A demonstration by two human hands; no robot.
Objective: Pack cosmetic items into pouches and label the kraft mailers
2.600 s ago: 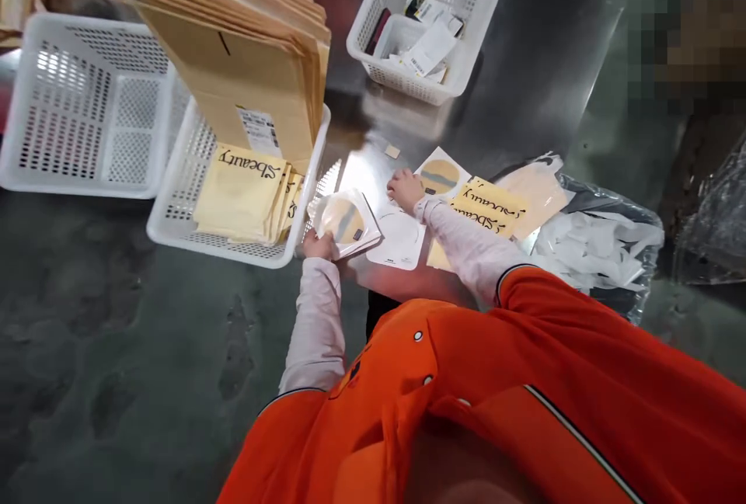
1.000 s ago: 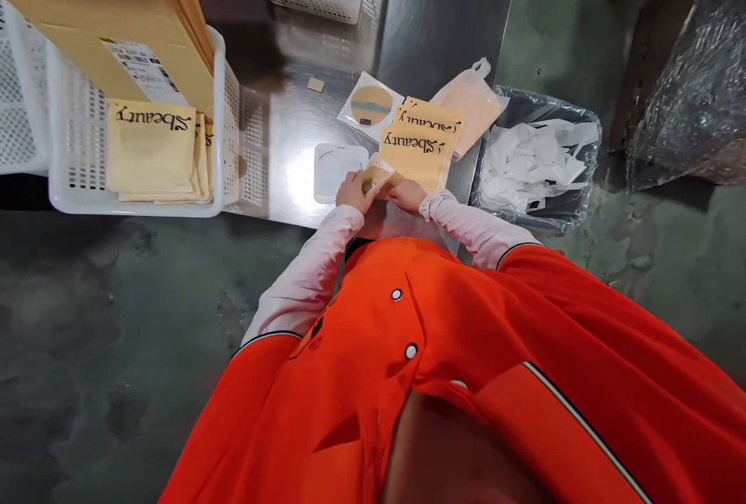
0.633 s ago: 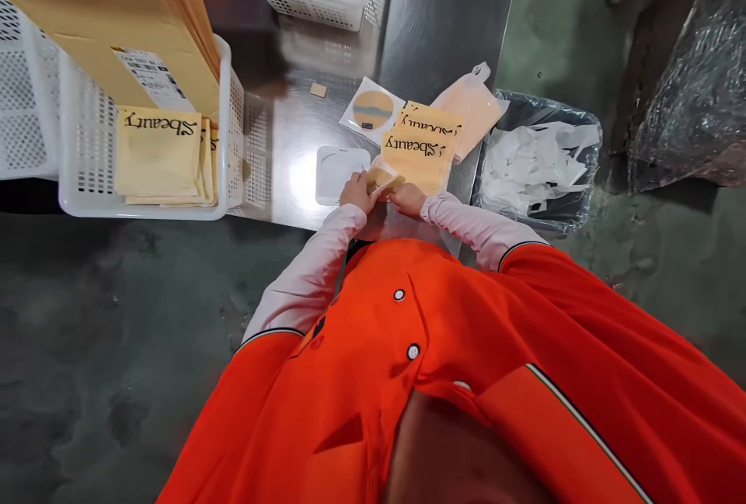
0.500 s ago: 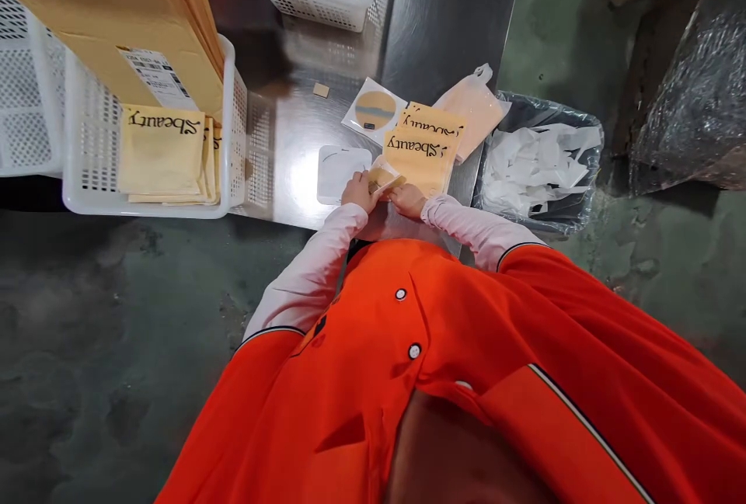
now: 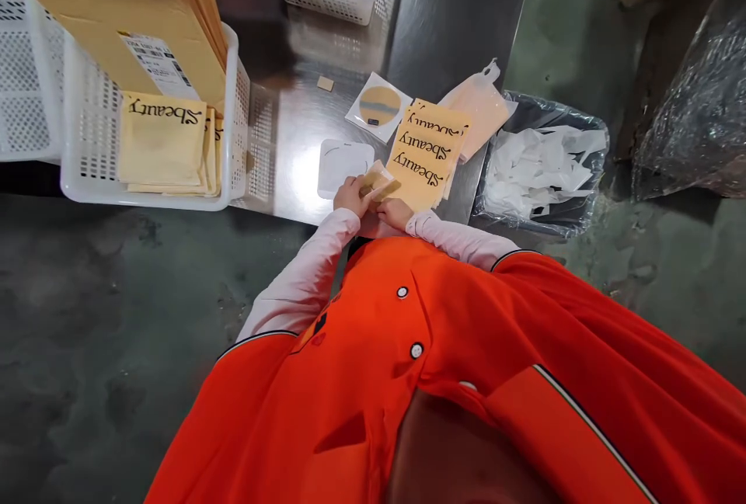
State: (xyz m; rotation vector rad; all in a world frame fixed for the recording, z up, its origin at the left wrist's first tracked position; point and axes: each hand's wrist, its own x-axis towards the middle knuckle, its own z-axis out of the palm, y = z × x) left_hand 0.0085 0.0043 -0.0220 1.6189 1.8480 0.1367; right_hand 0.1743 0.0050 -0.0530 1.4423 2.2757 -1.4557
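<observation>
Metal bench [image 5: 460, 7] is taken up near its close edge by the lettered envelopes [image 5: 420, 166], which are fanned over one another. Well to the left of these envelopes, a white basket [image 5: 145, 203] is filled with large brown mailers [image 5: 140, 7]; just to their right, past the bench's edge, a plastic-lined bin [image 5: 542, 108] is heaped with white scraps. Beside their upper left side a card with a round tan disc [image 5: 380, 104] is laid flat, and farther left a white card [image 5: 343, 154] is placed.

Smaller than these, the small packet [image 5: 380, 179] is held up at the envelopes' lower left side, between both hands. Folding or opening of it is judged to be in hand; for the next move, a steady hold and careful control of its loose edge would be called for.

The left hand [image 5: 350, 196] is angled inward, palm mostly hidden, its grip closed in a pinch on the packet's left side. The right hand [image 5: 396, 213] is set lower, knuckles up and fingers curled, its grip apparently closed on the near edge; the exact contact cannot be told.
</observation>
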